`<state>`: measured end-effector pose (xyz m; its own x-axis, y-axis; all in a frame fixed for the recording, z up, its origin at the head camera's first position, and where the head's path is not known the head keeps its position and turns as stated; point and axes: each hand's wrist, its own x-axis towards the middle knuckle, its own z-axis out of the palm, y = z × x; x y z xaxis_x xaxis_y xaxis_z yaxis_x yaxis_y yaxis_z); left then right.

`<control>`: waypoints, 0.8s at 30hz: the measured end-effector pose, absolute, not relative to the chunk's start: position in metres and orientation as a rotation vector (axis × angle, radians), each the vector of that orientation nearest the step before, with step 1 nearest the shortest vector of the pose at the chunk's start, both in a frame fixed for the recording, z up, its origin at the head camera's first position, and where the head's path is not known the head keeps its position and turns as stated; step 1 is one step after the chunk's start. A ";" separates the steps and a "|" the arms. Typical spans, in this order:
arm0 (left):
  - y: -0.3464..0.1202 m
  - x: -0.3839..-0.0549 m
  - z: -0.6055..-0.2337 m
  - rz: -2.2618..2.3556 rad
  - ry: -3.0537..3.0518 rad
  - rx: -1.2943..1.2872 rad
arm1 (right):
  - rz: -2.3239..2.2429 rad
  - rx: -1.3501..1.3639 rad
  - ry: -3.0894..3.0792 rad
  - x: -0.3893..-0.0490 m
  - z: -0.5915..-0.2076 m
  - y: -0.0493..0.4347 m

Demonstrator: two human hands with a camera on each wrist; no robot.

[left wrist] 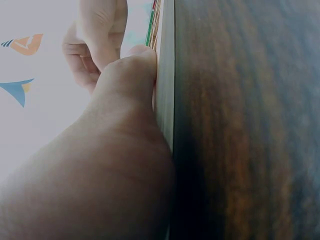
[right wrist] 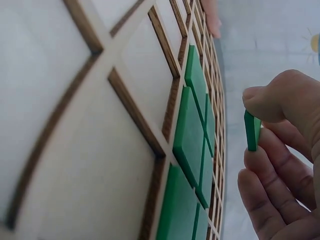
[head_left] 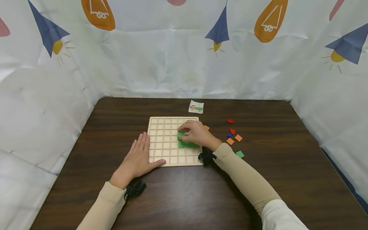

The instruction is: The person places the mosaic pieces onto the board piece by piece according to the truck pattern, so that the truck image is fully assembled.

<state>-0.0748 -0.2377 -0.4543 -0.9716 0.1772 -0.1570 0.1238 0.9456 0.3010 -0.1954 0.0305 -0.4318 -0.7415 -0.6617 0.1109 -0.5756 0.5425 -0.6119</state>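
A pale wooden grid board [head_left: 162,140] lies on the table with several square green tiles [right wrist: 187,130] set in its cells, right of the middle. Spread along the board's left side is my left hand [head_left: 136,163], its fingers straight and its thumb over the near edge. My right hand [head_left: 198,134] is above the right half of the board. Between thumb and fingertips it pinches one green tile [right wrist: 253,131], held on edge and raised off the board in the right wrist view. The hand partly hides the tiles beneath it in the head view.
Behind the board lies a small printed card [head_left: 196,108]. To the right are red pieces [head_left: 232,131], a blue piece [head_left: 229,135], orange tiles [head_left: 238,138] and a loose green tile [head_left: 240,154]. Another orange tile [head_left: 206,127] is beside the board's right edge.
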 end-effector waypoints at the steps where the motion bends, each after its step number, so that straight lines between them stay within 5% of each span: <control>1: -0.238 -0.075 -0.454 0.433 2.916 0.225 | -0.965 -1.073 2.634 -0.196 -0.432 0.030; 24: -0.238 -0.076 -0.454 0.442 2.904 0.239 | -0.802 -1.189 2.571 -0.202 -0.432 0.007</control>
